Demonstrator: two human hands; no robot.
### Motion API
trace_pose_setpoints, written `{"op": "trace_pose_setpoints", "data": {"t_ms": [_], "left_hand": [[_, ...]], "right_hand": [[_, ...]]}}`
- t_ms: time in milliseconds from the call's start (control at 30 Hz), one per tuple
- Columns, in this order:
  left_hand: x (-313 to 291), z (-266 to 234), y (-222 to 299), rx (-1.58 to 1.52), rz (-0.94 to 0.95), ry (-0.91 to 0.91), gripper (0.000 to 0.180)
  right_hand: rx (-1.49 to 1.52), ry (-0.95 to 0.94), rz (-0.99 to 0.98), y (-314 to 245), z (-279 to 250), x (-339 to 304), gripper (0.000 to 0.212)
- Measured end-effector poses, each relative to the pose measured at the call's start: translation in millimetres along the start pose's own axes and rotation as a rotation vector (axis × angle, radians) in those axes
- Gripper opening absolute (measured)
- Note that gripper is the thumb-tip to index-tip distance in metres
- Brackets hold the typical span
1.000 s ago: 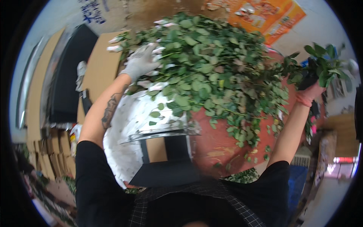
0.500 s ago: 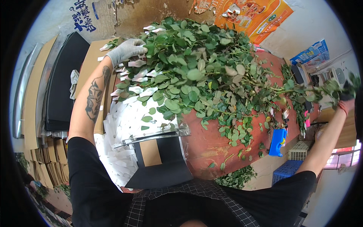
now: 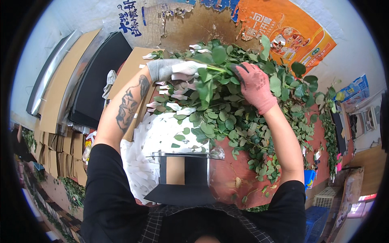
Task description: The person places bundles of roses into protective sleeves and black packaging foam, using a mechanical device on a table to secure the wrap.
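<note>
A leafy rose stem (image 3: 216,69) with a white sleeve (image 3: 189,68) over its flower head is held level above the leaf pile. My left hand (image 3: 167,70), in a pale grey glove, closes on it at the sleeved head; some of its fingers are hidden. My right hand (image 3: 256,86), in a pink glove with dark fingertips, grips the same stem farther right among its leaves. Beneath both hands lies a big heap of rose stems (image 3: 223,121), several white-sleeved heads (image 3: 178,96) pointing left.
Many white sleeves (image 3: 139,156) are piled on the red table (image 3: 225,174). At the near edge lies a black sheet (image 3: 196,174) with a brown strip (image 3: 175,170). Cardboard and black sheets (image 3: 101,77) lean at left. A blue tool (image 3: 309,177) sits at right.
My right hand has come from the far right to the middle and now grips the stem near my left hand. A sleeved head now shows at my left hand. The view has shifted.
</note>
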State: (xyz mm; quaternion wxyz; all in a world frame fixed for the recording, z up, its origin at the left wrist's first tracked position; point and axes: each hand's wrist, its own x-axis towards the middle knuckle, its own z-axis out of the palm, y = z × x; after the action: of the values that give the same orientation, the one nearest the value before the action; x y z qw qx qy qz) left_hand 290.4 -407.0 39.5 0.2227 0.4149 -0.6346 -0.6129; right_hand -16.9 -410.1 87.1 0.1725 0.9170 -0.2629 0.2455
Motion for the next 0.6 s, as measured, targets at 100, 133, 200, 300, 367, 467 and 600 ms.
{"op": "trace_pose_setpoints", "data": {"t_ms": [100,133,200,300,367,467,600], "left_hand": [[-4.7,2.6,-46.6,0.157,-0.212,0.042,0.030],[-3.4,0.2,-66.1,0.383,-0.211,0.062,0.034],[7.3,33.0,-50.3,0.687,-0.267,0.179,0.038],[26.6,31.0,-94.7,0.558,-0.171,0.239,0.055],[33.2,49.9,-76.8,0.587,-0.215,0.215,0.064],[38.9,37.0,-124.6,0.536,-0.196,0.213,0.065],[61.0,58.7,-118.2,0.493,-0.261,0.342,0.042]], "right_hand": [[-0.025,0.033,0.077,23.5,4.1,-31.5,0.040],[-0.031,-0.035,0.161,40.8,0.7,-56.6,0.044],[0.106,-0.084,0.450,74.5,-32.6,-107.9,0.048],[-0.106,0.002,0.382,162.8,-115.0,-183.6,0.046],[-0.212,0.386,0.591,203.4,-185.0,-222.3,0.044],[-0.277,0.786,0.767,248.2,-297.0,-273.5,0.046],[0.344,1.238,0.875,300.4,-474.1,-414.3,0.057]]}}
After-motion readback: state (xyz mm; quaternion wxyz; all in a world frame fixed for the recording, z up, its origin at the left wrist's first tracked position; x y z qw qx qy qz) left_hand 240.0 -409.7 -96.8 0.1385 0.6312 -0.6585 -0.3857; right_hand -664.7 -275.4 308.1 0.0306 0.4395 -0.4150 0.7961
